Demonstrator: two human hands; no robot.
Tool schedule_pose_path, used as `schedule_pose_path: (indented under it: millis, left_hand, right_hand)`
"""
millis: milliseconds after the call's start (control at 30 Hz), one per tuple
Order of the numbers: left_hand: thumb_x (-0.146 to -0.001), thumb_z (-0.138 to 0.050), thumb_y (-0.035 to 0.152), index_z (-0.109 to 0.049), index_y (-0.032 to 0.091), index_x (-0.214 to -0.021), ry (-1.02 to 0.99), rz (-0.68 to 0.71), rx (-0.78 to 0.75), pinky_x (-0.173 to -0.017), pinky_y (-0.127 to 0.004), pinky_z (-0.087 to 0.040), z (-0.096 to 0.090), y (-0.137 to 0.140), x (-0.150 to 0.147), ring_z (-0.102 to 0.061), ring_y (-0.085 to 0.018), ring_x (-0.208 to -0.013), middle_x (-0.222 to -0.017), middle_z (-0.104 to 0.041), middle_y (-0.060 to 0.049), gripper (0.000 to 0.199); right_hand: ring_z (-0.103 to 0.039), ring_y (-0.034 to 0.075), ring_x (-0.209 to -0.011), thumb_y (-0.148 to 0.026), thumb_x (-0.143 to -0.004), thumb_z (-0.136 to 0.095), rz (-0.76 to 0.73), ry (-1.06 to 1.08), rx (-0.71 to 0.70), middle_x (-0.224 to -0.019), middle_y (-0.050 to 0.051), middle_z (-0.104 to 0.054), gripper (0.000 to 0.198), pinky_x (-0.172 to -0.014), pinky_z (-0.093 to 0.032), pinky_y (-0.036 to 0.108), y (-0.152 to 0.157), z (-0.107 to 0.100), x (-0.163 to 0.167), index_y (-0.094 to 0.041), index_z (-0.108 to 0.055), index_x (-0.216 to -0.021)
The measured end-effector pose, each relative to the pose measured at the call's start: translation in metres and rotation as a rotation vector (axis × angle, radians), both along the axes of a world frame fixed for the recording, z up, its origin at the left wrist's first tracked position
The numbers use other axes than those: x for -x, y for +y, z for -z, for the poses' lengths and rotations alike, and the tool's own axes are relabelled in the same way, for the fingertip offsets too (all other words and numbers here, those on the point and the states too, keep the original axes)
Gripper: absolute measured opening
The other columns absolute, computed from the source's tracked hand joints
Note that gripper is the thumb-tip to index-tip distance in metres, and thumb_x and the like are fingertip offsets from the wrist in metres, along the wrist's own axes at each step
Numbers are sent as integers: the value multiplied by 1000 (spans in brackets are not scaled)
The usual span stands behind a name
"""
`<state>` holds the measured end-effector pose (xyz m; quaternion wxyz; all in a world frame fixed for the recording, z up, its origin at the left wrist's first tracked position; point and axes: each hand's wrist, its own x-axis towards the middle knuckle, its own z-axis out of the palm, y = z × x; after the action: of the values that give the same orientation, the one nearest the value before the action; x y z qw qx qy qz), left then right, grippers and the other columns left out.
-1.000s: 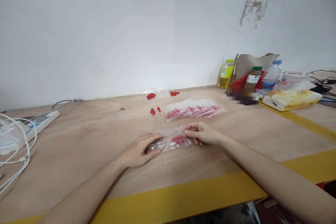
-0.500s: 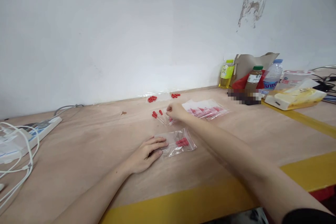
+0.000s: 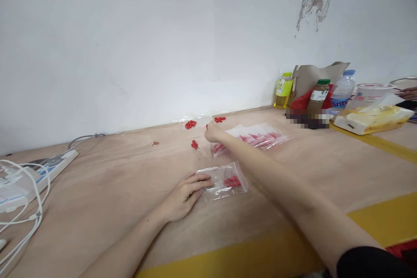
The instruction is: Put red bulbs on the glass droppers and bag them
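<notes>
My left hand [image 3: 187,196] lies on the table with its fingers stretched over the left end of a clear zip bag [image 3: 216,191]. Inside that bag, several red-bulbed droppers [image 3: 232,181] lie with their bulbs toward the zip end. Farther out, my right hand [image 3: 215,134] is closed, with a red bulb showing at its fingertips; the rest of that dropper is hidden. Just left of it, droppers with red bulbs [image 3: 194,144] and thin clear stems lie loose. Beside my right forearm rests a pile of filled bags [image 3: 260,138].
By the wall lie two groups of red bulbs [image 3: 190,124] on clear plastic. Bottles [image 3: 282,91], a bag, a tub and a tissue pack [image 3: 373,119] stand at the right. A power strip [image 3: 58,165] with white cables is at the left. Another person's hand [image 3: 408,93] shows far right.
My right hand has closed on a dropper and lifted it slightly away from the loose ones, so fewer lie there. My left hand stays on the bag. The view has shifted slightly.
</notes>
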<state>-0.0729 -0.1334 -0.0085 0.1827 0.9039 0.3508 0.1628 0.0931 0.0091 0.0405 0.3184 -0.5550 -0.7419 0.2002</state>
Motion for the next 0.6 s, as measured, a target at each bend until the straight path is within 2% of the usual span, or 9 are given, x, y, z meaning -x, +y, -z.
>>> schedule_pose_path:
  millis: [33, 100, 167, 233, 300, 433, 600]
  left_hand:
    - [-89, -33, 20, -50, 29, -117, -3, -4, 3, -98, -35, -32, 0, 0, 0, -38, -17, -116, -125, -45, -1, 34]
    - [-89, -32, 21, -50, 29, -117, -4, -8, 9, -99, -35, -32, -1, -1, -1, -38, -17, -116, -125, -45, 0, 33]
    - [-90, -31, 22, -49, 29, -117, 4, -13, 11, -100, -36, -30, -2, -2, -2, -38, -16, -117, -125, -45, 0, 33]
    - [-90, -31, 23, -48, 30, -118, 18, -18, 13, -102, -37, -27, -2, -1, -2, -38, -16, -117, -126, -45, 1, 33]
    - [-90, -32, 23, -47, 31, -118, 27, -21, 21, -102, -38, -25, -3, -1, -1, -37, -17, -118, -127, -44, 1, 33]
    - [-89, -34, 26, -47, 29, -119, 3, -10, 34, -101, -37, -27, -4, -1, -1, -38, -17, -117, -126, -46, 0, 33]
    - [-86, -42, 29, -44, 25, -122, -21, -19, 14, -98, -39, -31, -3, -2, -2, -40, -20, -115, -124, -48, -3, 37]
  right_hand:
    - [-56, 18, -80, -18, -80, -48, 28, 18, -1, -91, 14, -55, 36, -67, -46, 33, -7, -2, -15, -2, -41, -111]
    - [-55, 14, -65, -14, -78, -41, 44, 72, -19, -79, 6, -55, 40, -56, -46, 27, -25, -1, -49, -7, -32, -116]
    - [-50, 9, -47, -14, -75, -39, 27, 311, -32, -67, -2, -50, 46, -45, -43, 23, -47, 7, -81, -14, -25, -119]
    - [-47, 8, -41, -16, -72, -40, 29, 503, -42, -62, -7, -44, 44, -40, -42, 22, -68, 21, -107, -18, -27, -114]
    - [-49, 8, -43, -21, -70, -44, 44, 668, -38, -61, -8, -42, 40, -40, -44, 22, -84, 37, -121, -20, -31, -108]
    - [-50, 8, -47, -29, -68, -51, 42, 817, -42, -66, -7, -43, 41, -42, -48, 24, -96, 64, -121, -21, -32, -103]
    - [-55, 10, -54, -36, -66, -57, 4, 901, 32, -68, -6, -45, 44, -50, -51, 27, -97, 80, -103, -22, -33, -100]
